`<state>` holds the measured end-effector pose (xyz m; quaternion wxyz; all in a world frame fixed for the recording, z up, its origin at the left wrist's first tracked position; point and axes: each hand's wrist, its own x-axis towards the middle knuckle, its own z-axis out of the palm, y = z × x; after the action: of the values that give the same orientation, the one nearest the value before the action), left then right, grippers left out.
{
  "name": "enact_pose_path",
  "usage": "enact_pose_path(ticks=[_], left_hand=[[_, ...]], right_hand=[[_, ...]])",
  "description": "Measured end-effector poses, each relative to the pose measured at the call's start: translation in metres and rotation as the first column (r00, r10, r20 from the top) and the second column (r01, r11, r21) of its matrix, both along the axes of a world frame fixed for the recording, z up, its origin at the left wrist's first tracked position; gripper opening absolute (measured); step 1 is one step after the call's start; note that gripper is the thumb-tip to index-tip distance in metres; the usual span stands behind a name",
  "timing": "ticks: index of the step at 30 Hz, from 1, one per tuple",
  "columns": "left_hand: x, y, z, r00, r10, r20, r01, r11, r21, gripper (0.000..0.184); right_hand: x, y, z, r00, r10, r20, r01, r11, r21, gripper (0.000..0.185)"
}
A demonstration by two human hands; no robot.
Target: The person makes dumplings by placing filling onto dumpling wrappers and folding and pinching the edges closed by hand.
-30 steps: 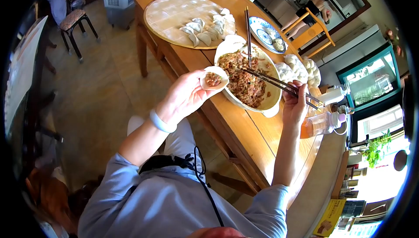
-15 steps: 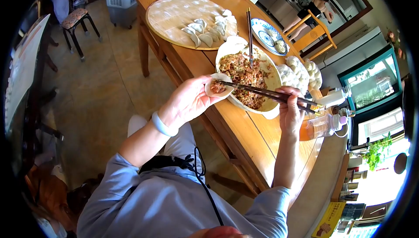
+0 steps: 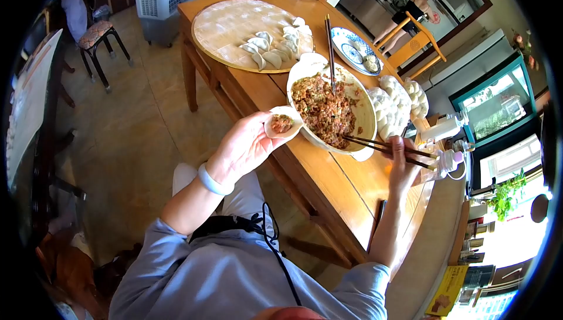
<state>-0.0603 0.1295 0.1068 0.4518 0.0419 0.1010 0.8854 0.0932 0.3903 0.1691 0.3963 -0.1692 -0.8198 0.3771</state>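
My left hand (image 3: pixel 245 144) holds a round dumpling wrapper (image 3: pixel 291 127) by its edge, with a dab of meat filling (image 3: pixel 281 123) in its middle. In my right hand (image 3: pixel 403 164) is a pair of chopsticks (image 3: pixel 375 147), fingers closed around them. Their tips touch the chopped filling at the near side of a large white bowl (image 3: pixel 368 122). A second pair of chopsticks (image 3: pixel 330 53) stands upright in that bowl. Farther along the table, several folded dumplings (image 3: pixel 274 57) lie on a floured round board (image 3: pixel 226 29).
Behind the bowl are a blue-and-white plate (image 3: pixel 346 39) and bags of round white pieces (image 3: pixel 390 106). Bottles (image 3: pixel 443 129) stand at the right on the wooden table (image 3: pixel 334 173). A person (image 3: pixel 413 15) stands in the far kitchen. A stool (image 3: pixel 97 35) is at left.
My right hand has drawn the chopsticks away from the wrapper and moved their tips right to the bowl's near side. The left hand has shifted slightly left and down, leaving filling in the wrapper.
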Motion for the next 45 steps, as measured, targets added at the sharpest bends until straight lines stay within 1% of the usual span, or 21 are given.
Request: enact_pose_path(ticks=[1, 2, 5, 6, 9, 10, 11, 13, 15, 17, 19, 20, 21, 22, 25, 28, 32, 34, 38, 43, 45], left_hand=[[0.001, -0.001, 0.001, 1.000, 0.004, -0.002, -0.004, 1.000, 0.005, 0.029], [0.001, -0.001, 0.001, 1.000, -0.003, 0.004, 0.003, 1.000, 0.012, 0.029], [0.003, -0.002, -0.001, 1.000, -0.016, 0.008, 0.016, 1.000, 0.024, 0.029], [0.003, -0.003, -0.001, 1.000, -0.016, -0.001, 0.016, 1.000, 0.022, 0.029], [0.004, -0.006, 0.000, 1.000, -0.018, -0.026, 0.018, 1.000, 0.023, 0.028], [0.005, -0.009, -0.001, 0.999, -0.015, -0.032, 0.016, 1.000, 0.023, 0.028], [0.006, -0.012, -0.002, 1.000, -0.011, -0.029, 0.011, 1.000, 0.019, 0.028], [0.006, -0.016, -0.003, 1.000, 0.005, -0.023, -0.004, 1.000, 0.014, 0.028], [0.008, -0.023, -0.004, 0.999, 0.041, -0.011, -0.041, 0.999, -0.011, 0.028], [0.011, -0.024, -0.009, 0.999, 0.047, -0.006, -0.047, 0.999, -0.015, 0.029], [0.014, -0.021, -0.019, 1.000, 0.015, -0.010, -0.015, 1.000, -0.006, 0.030], [0.019, -0.022, -0.021, 1.000, 0.004, -0.009, -0.004, 1.000, -0.017, 0.032], [0.022, -0.023, -0.023, 1.000, -0.010, -0.009, 0.009, 1.000, -0.028, 0.034], [0.025, -0.025, -0.024, 1.000, -0.021, -0.016, 0.020, 0.999, -0.037, 0.036], [0.032, -0.034, -0.035, 0.999, -0.034, 0.007, 0.035, 0.999, -0.038, 0.036], [0.035, -0.044, -0.042, 1.000, 0.005, -0.016, -0.006, 0.998, -0.057, 0.036], [0.034, -0.049, -0.053, 0.998, 0.016, -0.058, -0.020, 0.997, -0.075, 0.034], [0.036, -0.052, -0.052, 0.987, 0.037, -0.154, -0.058, 0.989, -0.135, 0.033], [0.038, -0.052, -0.053, 0.958, 0.052, -0.283, -0.110, 0.975, -0.193, 0.033], [0.036, -0.054, -0.056, 0.942, -0.010, -0.334, -0.082, 0.963, -0.259, 0.033], [0.036, -0.056, -0.054, 0.931, -0.034, -0.363, -0.072, 0.959, -0.276, 0.035]], right_hand=[[0.000, 0.000, -0.011, 1.000, 0.006, 0.022, -0.005, 1.000, -0.002, 0.027], [-0.001, -0.006, -0.024, 0.999, 0.009, -0.053, -0.015, 0.992, -0.126, 0.029], [0.002, -0.014, -0.039, 0.995, -0.023, -0.100, 0.000, 0.975, -0.223, 0.034], [0.006, -0.010, -0.045, 0.994, -0.013, -0.109, -0.024, 0.943, -0.332, 0.029], [0.011, -0.008, -0.058, 0.980, 0.005, -0.199, -0.092, 0.899, -0.429, 0.025], [0.012, -0.013, -0.060, 0.983, -0.009, -0.184, -0.074, 0.896, -0.439, 0.023], [0.013, -0.020, -0.063, 0.981, -0.050, -0.186, -0.048, 0.872, -0.488, 0.016], [0.020, -0.033, -0.074, 0.977, -0.047, -0.206, -0.084, 0.808, -0.583, 0.020], [0.028, -0.061, -0.093, 0.960, -0.032, -0.278, -0.191, 0.652, -0.734, 0.014], [0.029, -0.105, -0.091, 0.987, 0.109, -0.116, -0.159, 0.722, -0.674, 0.011], [0.019, -0.129, -0.091, 0.971, 0.227, -0.076, -0.239, 0.897, -0.372, 0.013], [0.012, -0.137, -0.081, 0.976, 0.218, -0.026, -0.219, 0.971, -0.093, 0.015], [0.000, -0.144, -0.069, 0.980, 0.197, 0.019, -0.197, 0.961, 0.194, 0.016], [-0.010, -0.148, -0.065, 0.979, 0.205, -0.010, -0.187, 0.912, 0.366, 0.019], [-0.029, -0.152, -0.068, 0.952, 0.303, 0.046, -0.277, 0.786, 0.552, 0.027], [-0.041, -0.152, -0.082, 0.910, 0.405, 0.086, -0.382, 0.741, 0.552, 0.028], [-0.051, -0.158, -0.096, 0.885, 0.462, 0.053, -0.421, 0.748, 0.513, 0.024], [-0.054, -0.160, -0.100, 0.874, 0.483, 0.062, -0.446, 0.743, 0.500, 0.021], [-0.054, -0.165, -0.095, 0.875, 0.471, 0.111, -0.466, 0.757, 0.459, 0.018], [-0.063, -0.169, -0.078, 0.875, 0.452, 0.170, -0.476, 0.746, 0.466, 0.015], [-0.065, -0.165, -0.074, 0.826, 0.519, 0.219, -0.563, 0.758, 0.328, 0.013]])
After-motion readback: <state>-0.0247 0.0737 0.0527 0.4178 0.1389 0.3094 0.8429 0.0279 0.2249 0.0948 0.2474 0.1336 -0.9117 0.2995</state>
